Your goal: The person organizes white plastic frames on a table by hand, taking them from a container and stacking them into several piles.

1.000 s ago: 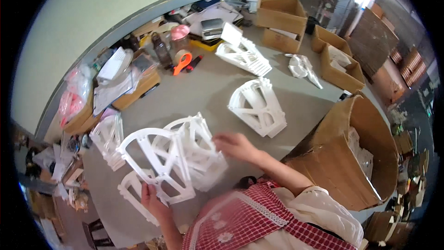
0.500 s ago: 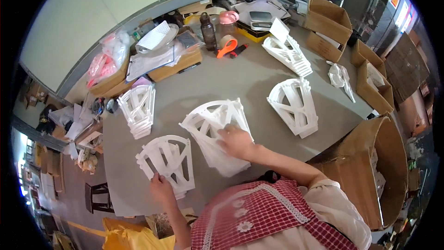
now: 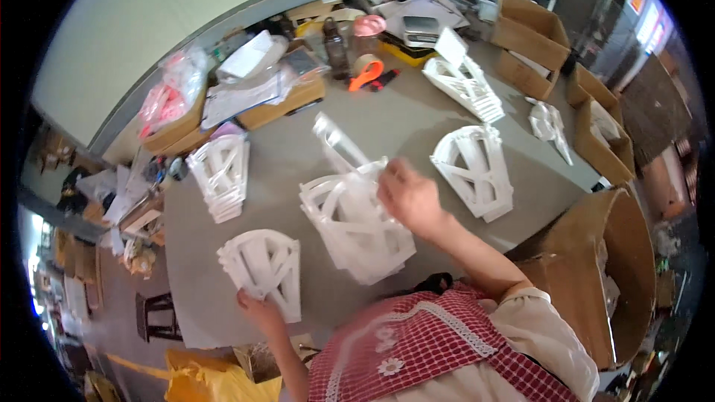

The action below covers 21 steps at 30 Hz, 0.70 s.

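Nearest, the person's left hand pinches the near edge of a white fan-shaped frame on the grey surface. Beyond, the right hand, over the middle stack half a second ago, is raised, fingers closed on a blurred white piece angling leftward above the stack's far edge.

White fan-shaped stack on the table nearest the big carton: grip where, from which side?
I'd pinch the white stack at its narrow end, coming from the person's side: it tapers that way, while the broad curved end faces away and looks awkward to span. Beside the ribs, gaps could likely admit fingertips.
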Available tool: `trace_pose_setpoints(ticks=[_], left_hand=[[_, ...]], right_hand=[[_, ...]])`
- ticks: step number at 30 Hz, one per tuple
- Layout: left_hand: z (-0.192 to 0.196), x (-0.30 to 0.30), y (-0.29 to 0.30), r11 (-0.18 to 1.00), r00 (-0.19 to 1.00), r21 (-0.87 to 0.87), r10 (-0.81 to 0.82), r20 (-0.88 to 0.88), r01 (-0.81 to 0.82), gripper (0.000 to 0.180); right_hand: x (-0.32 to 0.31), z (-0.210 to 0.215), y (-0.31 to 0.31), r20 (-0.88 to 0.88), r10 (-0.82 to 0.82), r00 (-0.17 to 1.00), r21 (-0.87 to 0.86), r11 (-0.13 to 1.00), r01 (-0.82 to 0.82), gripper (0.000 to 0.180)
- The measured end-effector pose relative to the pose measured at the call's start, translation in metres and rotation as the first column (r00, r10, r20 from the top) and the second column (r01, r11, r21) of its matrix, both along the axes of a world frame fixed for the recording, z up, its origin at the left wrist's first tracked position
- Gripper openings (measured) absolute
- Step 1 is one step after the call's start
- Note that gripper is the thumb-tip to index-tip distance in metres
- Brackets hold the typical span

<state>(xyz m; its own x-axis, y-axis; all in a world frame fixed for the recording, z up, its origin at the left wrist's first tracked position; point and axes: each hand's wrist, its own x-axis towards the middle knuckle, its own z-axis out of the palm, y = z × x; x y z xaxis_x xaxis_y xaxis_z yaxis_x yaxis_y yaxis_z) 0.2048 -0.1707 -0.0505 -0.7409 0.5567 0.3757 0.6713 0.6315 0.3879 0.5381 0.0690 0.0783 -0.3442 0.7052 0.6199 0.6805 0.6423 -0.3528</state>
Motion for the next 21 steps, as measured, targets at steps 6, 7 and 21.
trace_pose_setpoints(ticks=[6,7,21], left_hand=[[0.018,-0.026,0.007,0.999,0.998,-0.004,-0.049,0.046,0.049,0.050],[0.019,-0.031,0.010,0.999,0.999,-0.001,-0.043,0.017,0.043,0.049],[0.053,0.102,0.113,0.737,0.727,0.054,-0.674,0.134,0.673,0.026]], right_hand=[[0.144,-0.054,0.064,-0.074,-0.366,0.928,-0.302,0.895,0.329,0.018],[0.163,-0.067,0.069,-0.099,-0.425,0.900,-0.364,0.857,0.365,0.019],[0.203,-0.083,0.068,0.584,-0.547,0.599,-0.153,0.651,0.743,0.025]])
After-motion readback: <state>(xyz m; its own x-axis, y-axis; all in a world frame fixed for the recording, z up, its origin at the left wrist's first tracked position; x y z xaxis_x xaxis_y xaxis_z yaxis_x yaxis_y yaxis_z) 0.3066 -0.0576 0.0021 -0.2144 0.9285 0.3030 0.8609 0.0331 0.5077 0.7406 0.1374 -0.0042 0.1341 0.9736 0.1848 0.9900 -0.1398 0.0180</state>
